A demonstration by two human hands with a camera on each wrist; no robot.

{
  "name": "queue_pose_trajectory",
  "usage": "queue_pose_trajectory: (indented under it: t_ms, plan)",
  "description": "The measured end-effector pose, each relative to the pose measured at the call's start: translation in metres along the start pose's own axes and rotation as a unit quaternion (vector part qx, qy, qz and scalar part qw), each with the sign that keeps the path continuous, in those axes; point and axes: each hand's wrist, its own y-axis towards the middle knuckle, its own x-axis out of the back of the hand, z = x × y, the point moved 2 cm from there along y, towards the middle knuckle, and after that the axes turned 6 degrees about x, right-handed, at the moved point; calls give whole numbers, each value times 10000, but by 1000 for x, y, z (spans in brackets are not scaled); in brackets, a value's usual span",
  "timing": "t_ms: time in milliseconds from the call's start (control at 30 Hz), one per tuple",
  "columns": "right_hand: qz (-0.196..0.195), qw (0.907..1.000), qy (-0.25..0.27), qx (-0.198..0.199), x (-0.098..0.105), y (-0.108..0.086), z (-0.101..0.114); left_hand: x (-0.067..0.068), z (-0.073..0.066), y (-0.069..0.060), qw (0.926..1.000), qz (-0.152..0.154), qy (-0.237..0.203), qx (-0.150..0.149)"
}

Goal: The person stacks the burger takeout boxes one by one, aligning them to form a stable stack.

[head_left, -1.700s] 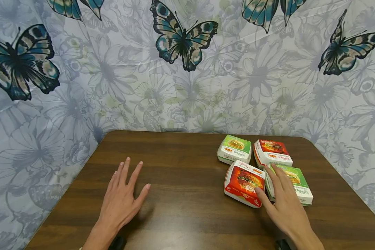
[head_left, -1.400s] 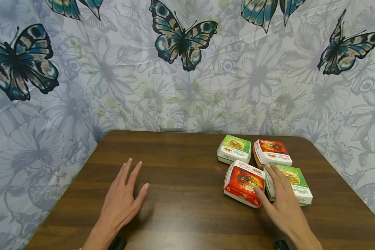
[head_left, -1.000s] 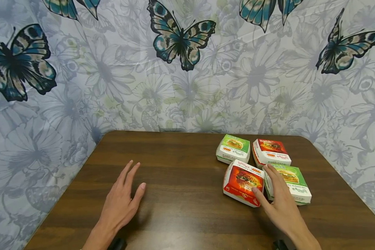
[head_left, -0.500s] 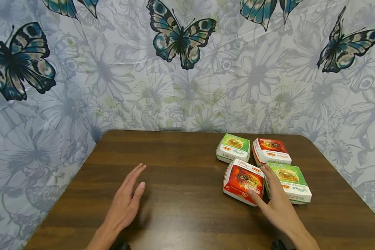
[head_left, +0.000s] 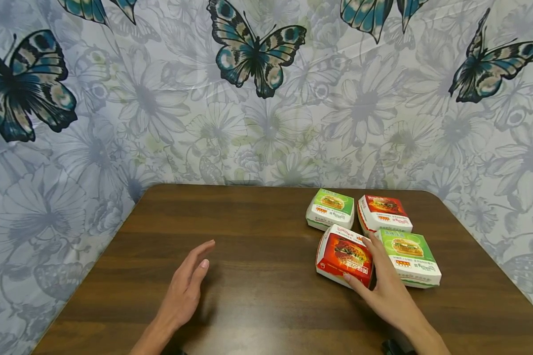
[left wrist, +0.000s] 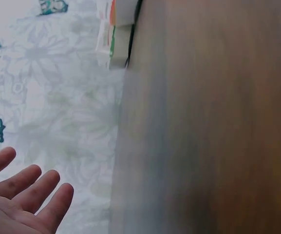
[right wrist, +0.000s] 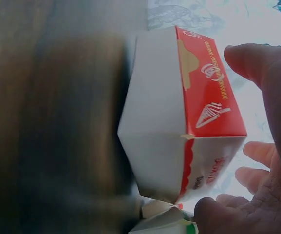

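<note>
My right hand (head_left: 384,293) reaches over the front red burger box (head_left: 347,257), thumb at its near face and fingers along its right side. In the right wrist view a gap shows between the thumb and this red burger box (right wrist: 162,92), and the fingers spread beyond it. Right of the hand sits the front green burger box (head_left: 409,256). Behind are a back green burger box (head_left: 331,209) and a back red burger box (head_left: 385,213). My left hand (head_left: 183,291) hovers over the table's left half, holding nothing, its fingers spread in the left wrist view.
The brown wooden table (head_left: 257,227) has rounded far corners. Behind it hangs a butterfly-and-flower printed cloth (head_left: 275,133). The burger boxes stand close together on the right side. A dark wrist device (head_left: 395,346) shows below the right wrist.
My right hand has shifted left, from above the front green burger box to the front red one. The left hand has turned sideways and moved slightly right. The boxes have stayed in place.
</note>
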Motion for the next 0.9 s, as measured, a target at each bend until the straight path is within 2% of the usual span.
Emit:
queue_pose_trajectory:
  t_ms: [200, 433, 600, 900]
  plan:
    - [-105, 9994, -170, 271, -4, -1, -2, -8, 0, -1, 9996, 145, -202, 158]
    - [-75, 9997, -113, 192, -9, -1, -5, -17, 2, -3, 9978, 387, -410, 339]
    - [50, 10000, -46, -20, -11, 0, -7, -19, 4, -3, 9984, 372, -382, 206]
    - [150, 9998, 69, -122, -12, 0, -10, -23, 6, -4, 9964, 479, -679, -166]
